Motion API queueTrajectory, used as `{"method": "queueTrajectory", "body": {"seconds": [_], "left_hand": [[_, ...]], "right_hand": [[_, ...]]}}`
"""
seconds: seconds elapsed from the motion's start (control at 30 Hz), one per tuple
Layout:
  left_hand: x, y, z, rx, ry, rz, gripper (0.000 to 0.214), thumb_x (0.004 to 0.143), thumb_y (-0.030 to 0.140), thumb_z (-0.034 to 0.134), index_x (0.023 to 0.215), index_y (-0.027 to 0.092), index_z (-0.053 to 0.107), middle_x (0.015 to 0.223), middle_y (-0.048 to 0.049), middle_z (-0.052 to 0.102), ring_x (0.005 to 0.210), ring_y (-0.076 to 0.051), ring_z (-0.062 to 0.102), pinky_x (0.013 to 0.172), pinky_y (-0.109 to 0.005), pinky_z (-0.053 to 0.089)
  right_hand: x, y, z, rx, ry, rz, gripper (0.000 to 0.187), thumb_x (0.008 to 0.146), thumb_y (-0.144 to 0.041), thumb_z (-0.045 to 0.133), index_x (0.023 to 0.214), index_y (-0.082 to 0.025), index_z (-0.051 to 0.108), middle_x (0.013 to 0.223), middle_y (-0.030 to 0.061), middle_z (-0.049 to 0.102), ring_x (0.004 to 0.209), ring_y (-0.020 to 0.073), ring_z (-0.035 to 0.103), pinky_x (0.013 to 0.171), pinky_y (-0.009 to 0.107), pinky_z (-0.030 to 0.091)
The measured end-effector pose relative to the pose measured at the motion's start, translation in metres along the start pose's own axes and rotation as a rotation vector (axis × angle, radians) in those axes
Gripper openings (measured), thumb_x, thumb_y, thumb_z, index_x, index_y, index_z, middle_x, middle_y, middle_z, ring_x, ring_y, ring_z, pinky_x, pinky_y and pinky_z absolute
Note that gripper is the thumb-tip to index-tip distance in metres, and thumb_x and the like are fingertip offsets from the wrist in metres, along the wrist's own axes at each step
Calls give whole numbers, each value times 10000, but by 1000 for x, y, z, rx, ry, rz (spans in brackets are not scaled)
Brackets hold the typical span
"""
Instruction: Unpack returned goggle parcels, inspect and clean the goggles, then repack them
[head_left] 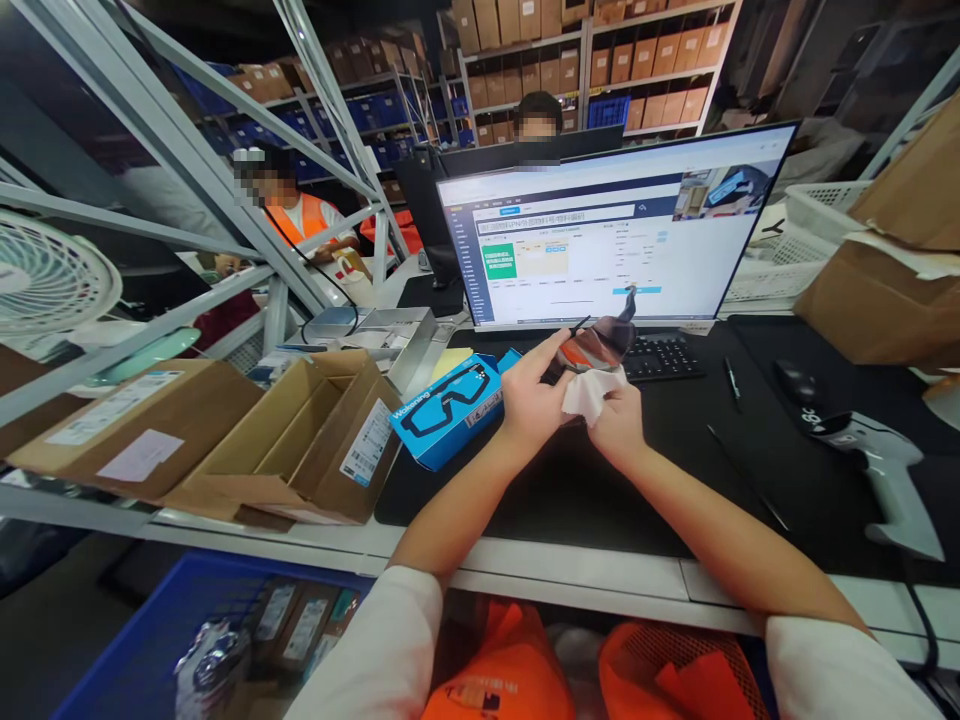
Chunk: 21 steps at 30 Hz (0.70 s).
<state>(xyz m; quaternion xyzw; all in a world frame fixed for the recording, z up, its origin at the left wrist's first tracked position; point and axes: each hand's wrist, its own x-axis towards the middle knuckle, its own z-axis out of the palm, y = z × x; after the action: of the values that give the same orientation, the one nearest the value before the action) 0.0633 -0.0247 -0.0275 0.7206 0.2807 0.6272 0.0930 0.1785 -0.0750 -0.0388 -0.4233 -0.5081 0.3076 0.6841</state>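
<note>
Our left hand [529, 400] has its fingers curled shut around one end of a pair of dark-framed glasses [600, 342], with the thumb laid along the top. Our right hand [619, 425] is closed too, its fingers gripping a soft white cloth [591, 392] pressed against the underside of the lens. The glasses sit just above and between the fingertips of both hands, held off the surface.

We count one pair of glasses and one cloth. Just left of the left-hand fingers, almost touching the hand, lies one blue cardboard box [446, 410] printed with a drawing of glasses. Farther left stand two brown cartons, an open carton [300, 440] and a closed flat carton [127, 425] bearing labels. Just beyond the fingers is one black keyboard [664, 357], and behind it one wide lit monitor [615, 230]. Right of the right-hand fingers and well apart from them, two slim black pens [731, 382] lie on the black desk mat [675, 480]. Farther right are one black mouse [795, 380] and one grey handheld scanner [877, 470].

The glasses have a single wraparound lens, glossy and tinted orange-brown. One thin dark temple arm pokes up past the fingers toward the screen.
</note>
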Motion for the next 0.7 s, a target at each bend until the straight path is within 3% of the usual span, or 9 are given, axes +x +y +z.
{"method": "queueTrajectory", "body": {"seconds": [0.17, 0.27, 0.43, 0.57, 0.7], "left_hand": [[-3, -1, 7, 23, -6, 112, 421, 806, 53, 636, 1194, 179, 741, 1198, -63, 779, 1108, -212, 753, 1011, -324, 612], [-2, -2, 10, 47, 6, 181, 430, 796, 39, 619, 1188, 173, 735, 1215, -63, 773, 1137, -213, 744, 1023, -323, 609], [1, -6, 4, 131, -30, 143, 439, 801, 57, 604, 1202, 186, 730, 1223, -46, 771, 1141, -209, 742, 1035, -332, 607], [5, -11, -6, 154, -18, 65, 453, 803, 67, 607, 1224, 188, 724, 1237, -45, 766, 1142, -204, 739, 1031, -318, 603], [9, -16, -9, 154, -18, 53, 451, 824, 79, 600, 1250, 177, 712, 1255, -62, 757, 1157, -205, 729, 1044, -317, 589]], "right_hand": [[13, -15, -17, 221, 78, 100, 178, 703, -307, 766, 851, -209, 752, 903, 44, 752, 819, 234, 692, 674, 322, 571], [23, -21, -26, 379, 164, 145, 186, 728, -338, 767, 858, -208, 738, 902, 46, 740, 848, 235, 703, 691, 326, 587], [47, -12, -36, 491, 231, 258, 201, 672, -317, 815, 771, -198, 686, 772, 12, 685, 745, 187, 666, 723, 323, 604], [67, -10, -56, 533, 273, 244, 213, 708, -366, 784, 767, -197, 666, 797, 30, 680, 762, 183, 643, 743, 331, 601], [73, -21, -82, 553, 168, 140, 234, 758, -400, 709, 821, -175, 707, 931, 98, 690, 860, 236, 660, 816, 428, 592]]}}
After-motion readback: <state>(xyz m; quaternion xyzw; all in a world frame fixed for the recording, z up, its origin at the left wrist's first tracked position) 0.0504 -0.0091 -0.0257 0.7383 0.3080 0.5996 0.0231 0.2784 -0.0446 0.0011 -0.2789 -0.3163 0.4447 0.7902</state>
